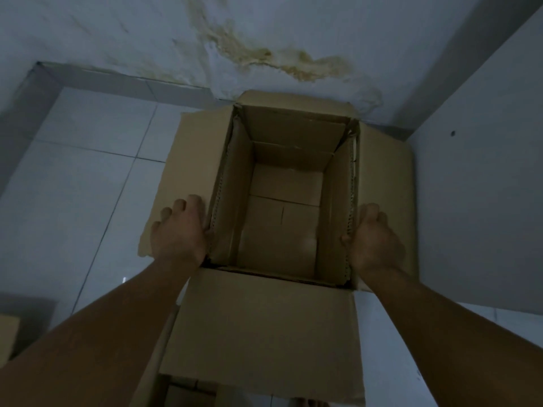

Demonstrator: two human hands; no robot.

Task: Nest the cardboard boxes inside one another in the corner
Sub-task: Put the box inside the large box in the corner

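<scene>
A large brown cardboard box [264, 333] stands open in the room's corner, its four flaps spread outward. A smaller open box [279, 218] sits inside it, its walls lining the bigger box's opening. My left hand [179, 230] presses on the left flap with its thumb at the inner box's left rim. My right hand [373, 236] grips the right rim, fingers curled over the edge. The inner box holds nothing that I can see.
The stained back wall [264, 39] and the right wall [476, 186] close in behind and beside the box. White floor tiles [88, 171] stretch to the left. Another piece of cardboard [8, 333] shows at the lower left edge, and more cardboard [188, 392] below the near flap.
</scene>
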